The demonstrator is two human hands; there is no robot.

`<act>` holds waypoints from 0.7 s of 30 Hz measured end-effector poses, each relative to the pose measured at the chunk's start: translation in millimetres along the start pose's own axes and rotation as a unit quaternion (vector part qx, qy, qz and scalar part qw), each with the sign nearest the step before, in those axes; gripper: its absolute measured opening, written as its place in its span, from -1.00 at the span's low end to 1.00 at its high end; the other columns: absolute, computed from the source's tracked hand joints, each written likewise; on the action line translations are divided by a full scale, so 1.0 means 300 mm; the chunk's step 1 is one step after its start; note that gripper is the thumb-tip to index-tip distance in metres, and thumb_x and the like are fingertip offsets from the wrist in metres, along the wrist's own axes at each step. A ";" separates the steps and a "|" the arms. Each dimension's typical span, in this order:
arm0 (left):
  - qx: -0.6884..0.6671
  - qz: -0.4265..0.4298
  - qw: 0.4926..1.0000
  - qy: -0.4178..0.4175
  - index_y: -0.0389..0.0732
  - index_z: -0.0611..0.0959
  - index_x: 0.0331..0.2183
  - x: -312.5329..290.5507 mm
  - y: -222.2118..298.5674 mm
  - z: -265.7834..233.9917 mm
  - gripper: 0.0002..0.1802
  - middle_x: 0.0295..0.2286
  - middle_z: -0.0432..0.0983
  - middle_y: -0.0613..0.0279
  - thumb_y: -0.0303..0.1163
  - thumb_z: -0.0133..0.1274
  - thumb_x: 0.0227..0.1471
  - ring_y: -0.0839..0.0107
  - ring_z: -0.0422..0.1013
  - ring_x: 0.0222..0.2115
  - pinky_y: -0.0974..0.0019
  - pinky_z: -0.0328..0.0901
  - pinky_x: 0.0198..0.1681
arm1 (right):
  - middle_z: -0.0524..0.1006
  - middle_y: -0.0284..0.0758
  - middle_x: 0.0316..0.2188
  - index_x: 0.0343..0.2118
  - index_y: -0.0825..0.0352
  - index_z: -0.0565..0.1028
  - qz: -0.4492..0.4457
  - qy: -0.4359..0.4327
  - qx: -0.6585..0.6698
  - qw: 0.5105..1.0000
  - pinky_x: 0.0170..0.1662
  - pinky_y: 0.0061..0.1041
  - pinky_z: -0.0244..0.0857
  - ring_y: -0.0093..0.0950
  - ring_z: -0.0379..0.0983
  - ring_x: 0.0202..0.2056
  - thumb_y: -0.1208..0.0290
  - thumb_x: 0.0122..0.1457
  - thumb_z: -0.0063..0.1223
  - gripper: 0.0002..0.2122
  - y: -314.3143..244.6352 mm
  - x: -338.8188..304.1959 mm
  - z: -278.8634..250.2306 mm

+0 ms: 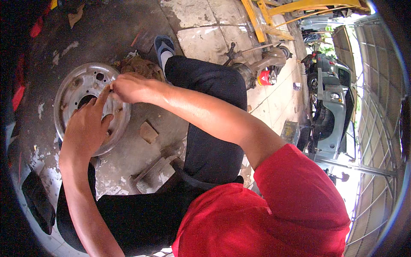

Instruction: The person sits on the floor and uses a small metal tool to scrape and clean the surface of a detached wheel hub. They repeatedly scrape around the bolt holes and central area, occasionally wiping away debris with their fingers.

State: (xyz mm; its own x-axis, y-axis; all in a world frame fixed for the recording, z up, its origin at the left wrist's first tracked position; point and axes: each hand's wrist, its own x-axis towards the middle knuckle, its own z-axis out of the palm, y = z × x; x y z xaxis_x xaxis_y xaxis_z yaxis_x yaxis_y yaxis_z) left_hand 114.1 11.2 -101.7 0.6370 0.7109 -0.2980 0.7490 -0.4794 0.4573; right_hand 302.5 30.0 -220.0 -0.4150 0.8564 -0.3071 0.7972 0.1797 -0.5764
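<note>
A round silver-grey steel wheel rim (pixel 87 73) with a dark centre hole and several smaller holes lies at the left in front of me. My left hand (pixel 87 125) rests flat on its face. The fingers are stretched out, the index finger reaching towards the rim's far right side. There my right hand (pixel 132 88) is closed, its fingertips meeting that left index finger at the rim's surface. Whatever the right fingers pinch is hidden. Beside the right hand, a crumpled brown rag (pixel 143 67) lies on the floor.
A small tan block (pixel 148 132) lies right of the rim, near a low grey metal piece (pixel 155 176). Greasy metal axle parts (pixel 248 73), a red container (pixel 266 77) and a yellow frame (pixel 257 21) stand farther right. A grey vehicle (pixel 334 103) is beyond.
</note>
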 end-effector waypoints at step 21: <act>0.049 0.018 0.998 0.045 -0.07 0.27 0.16 -0.044 -0.080 0.064 -0.39 -0.36 0.58 0.01 -0.19 -0.05 0.08 0.07 0.53 -0.34 0.04 0.39 -0.20 | 0.53 0.00 -0.38 -0.28 0.37 0.52 -0.090 -0.036 -0.045 0.994 -0.26 -0.21 0.33 -0.04 0.48 -0.29 0.36 0.14 0.01 -0.80 -0.078 0.002 -0.037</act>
State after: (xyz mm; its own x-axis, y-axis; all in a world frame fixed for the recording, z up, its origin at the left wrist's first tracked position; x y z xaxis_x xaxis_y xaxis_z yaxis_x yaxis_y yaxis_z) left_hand 91.2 3.5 -124.7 0.6478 0.7336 -0.2055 0.7434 -0.5498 0.3809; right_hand 288.5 31.8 -198.1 -0.5819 0.7706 -0.2600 0.7417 0.3716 -0.5585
